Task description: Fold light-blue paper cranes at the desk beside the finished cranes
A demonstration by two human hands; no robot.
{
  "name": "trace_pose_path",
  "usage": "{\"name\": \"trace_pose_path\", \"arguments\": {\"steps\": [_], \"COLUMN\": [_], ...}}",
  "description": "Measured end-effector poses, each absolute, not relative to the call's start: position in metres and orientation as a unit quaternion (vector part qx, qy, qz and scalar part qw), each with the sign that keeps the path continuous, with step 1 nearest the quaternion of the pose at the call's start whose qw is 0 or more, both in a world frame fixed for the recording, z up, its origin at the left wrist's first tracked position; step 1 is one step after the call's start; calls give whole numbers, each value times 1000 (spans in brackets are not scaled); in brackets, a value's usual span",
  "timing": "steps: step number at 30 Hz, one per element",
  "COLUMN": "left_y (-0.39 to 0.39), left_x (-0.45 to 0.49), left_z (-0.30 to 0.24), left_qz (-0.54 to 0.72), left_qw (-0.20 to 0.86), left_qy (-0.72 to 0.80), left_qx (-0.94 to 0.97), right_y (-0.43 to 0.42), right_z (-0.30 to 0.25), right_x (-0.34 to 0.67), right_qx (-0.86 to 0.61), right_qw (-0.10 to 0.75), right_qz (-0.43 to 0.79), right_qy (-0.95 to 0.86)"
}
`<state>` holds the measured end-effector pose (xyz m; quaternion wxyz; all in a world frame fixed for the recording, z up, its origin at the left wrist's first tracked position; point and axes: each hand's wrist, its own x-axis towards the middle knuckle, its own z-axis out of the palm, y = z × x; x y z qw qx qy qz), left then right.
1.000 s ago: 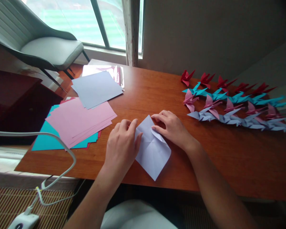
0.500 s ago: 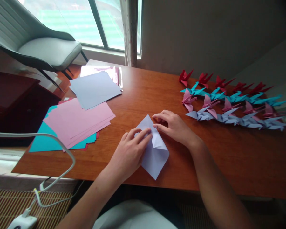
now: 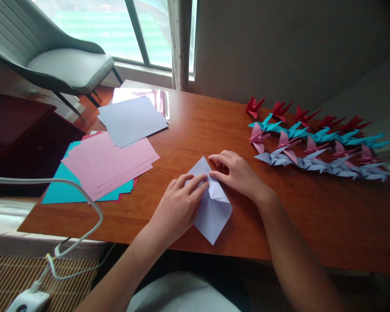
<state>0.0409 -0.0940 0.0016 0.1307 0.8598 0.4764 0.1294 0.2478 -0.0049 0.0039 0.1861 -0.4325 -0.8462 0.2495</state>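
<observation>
A pale lavender sheet of origami paper (image 3: 213, 216), partly folded into a diamond shape, lies on the table in front of me. A small folded flap shows near its middle, and its right corner curls up a little. My left hand (image 3: 182, 199) rests over the paper's left side, bent fingertips holding the folded layers down; its thumb is mostly hidden. At the upper right edge is my right hand (image 3: 235, 172), its thumb tip touching the paper or very near it. The right index finger curves above the thumb with a gap between them.
Rows of folded paper cranes in red (image 3: 253, 107), turquoise (image 3: 266, 124), pink (image 3: 258, 138) and lavender (image 3: 276, 158) stand at the right. Pink sheets (image 3: 110, 164), turquoise sheets (image 3: 61, 188) and lavender sheets (image 3: 133, 121) lie at the left. A white cable (image 3: 94, 208) crosses the table's left front edge.
The view has shifted slightly, moving the whole scene a little to the right. Both hands keep nearly the same pose on the paper.
</observation>
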Motion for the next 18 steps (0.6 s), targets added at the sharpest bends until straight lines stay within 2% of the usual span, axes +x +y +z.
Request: {"name": "trace_pose_path", "arguments": {"steps": [4, 8, 12, 18], "left_y": [-91, -90, -90, -89], "left_x": [41, 35, 31, 41], "left_z": [5, 10, 15, 17], "left_qz": [148, 187, 144, 86], "left_qw": [121, 75, 31, -5], "left_qy": [501, 602, 670, 689], "left_qx": [844, 772, 727, 720], "right_y": [-5, -4, -4, -1], "right_z": [-7, -10, -9, -12], "right_x": [238, 237, 239, 242], "right_qx": [-477, -475, -472, -465], "right_qw": [195, 194, 192, 197], "right_qz": [185, 179, 179, 188], "right_qy": [-836, -839, -842, -842]}}
